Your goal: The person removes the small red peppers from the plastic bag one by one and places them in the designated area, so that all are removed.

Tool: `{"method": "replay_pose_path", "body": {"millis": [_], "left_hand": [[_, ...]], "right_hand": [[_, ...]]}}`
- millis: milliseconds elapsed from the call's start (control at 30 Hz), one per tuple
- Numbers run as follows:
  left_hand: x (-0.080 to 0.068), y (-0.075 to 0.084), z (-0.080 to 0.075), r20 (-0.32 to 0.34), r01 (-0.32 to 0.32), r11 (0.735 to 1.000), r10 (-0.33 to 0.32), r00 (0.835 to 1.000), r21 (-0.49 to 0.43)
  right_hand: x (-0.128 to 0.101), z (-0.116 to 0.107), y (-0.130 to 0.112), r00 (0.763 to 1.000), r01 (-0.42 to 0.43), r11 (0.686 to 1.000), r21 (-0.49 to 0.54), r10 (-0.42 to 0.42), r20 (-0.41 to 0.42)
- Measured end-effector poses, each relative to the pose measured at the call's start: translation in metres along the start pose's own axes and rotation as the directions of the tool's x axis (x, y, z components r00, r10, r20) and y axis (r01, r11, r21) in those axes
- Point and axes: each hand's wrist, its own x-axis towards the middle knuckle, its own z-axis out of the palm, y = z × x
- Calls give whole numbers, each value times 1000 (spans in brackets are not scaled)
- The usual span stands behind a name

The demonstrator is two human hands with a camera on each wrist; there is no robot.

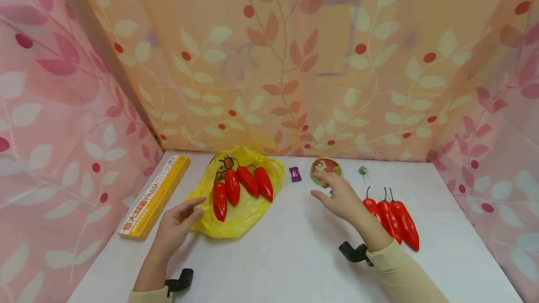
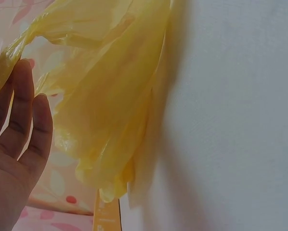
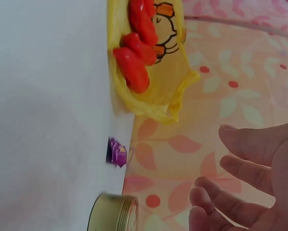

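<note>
Four red peppers (image 1: pixel 232 187) on yellow bag (image 1: pixel 243 219)

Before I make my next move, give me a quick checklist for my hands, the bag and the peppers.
1. Left fingers on the edge of the yellow bag: ok, they pinch it.
2. Right fingers free: ok, they hold nothing.
3. All red peppers at the bag: not ok; four peppers are there, but three more peppers lie apart at the right.
4. Those four properly inside: cannot tell; they lie against the yellow plastic, perhaps in it, perhaps on top.
5. Purple candy off the bag: ok, it lies apart, just to the right.
</note>
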Motion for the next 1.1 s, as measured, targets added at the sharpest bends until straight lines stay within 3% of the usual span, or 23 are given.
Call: {"method": "replay_pose_path", "body": {"millis": [433, 733, 1100], "left_hand": [[4, -4, 2, 7, -3, 1000, 2, 1000, 17], [2, -3, 2, 11, 8, 1000, -8, 1000, 19], [3, -6, 2, 5, 11, 1000, -11, 1000, 17]], "right_hand": [[41, 33, -27, 995, -6, 979, 206, -14, 98], [65, 62, -41, 989, -4, 971, 238, -32, 146], [91, 98, -40, 973, -43, 952, 304, -29, 228]]}}
